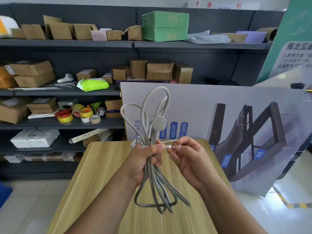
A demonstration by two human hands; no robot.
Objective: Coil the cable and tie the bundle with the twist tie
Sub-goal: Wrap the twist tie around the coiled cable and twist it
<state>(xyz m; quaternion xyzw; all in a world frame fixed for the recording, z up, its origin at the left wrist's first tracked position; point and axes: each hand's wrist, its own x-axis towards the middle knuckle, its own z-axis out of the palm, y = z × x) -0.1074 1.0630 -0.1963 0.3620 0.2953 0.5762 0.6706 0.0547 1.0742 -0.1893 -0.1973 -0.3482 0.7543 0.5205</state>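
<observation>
Lowest and nearest, grey loops of the cable (157,188) hanging slack above the near half of the wooden bench (94,174), apparently clear of the top. Soft, light and springy by the look: strands splay apart below the grip and fan into open loops above it, so likely to slip loose unless pinched at the waist. Left hand (143,159) closed around that waist, thumb across the front, holding the whole bundle upright over the middle of the bench. Right hand (187,157) just beside it, thumb and forefinger pinched together on the free end of the white tie (167,146). Tie thin and flexible, wrapped around the bundle at the top of the left fist; seems to carry a small locking head, though too small to tell for sure. Best hold: keep the waist clamped, pull the tail straight out sideways. Above the hands, a round flat puck (159,122) at one cable end, light but worth keeping off the bench edge. Beyond the far edge, a printed board (219,105) and cluttered shelves (67,92).
</observation>
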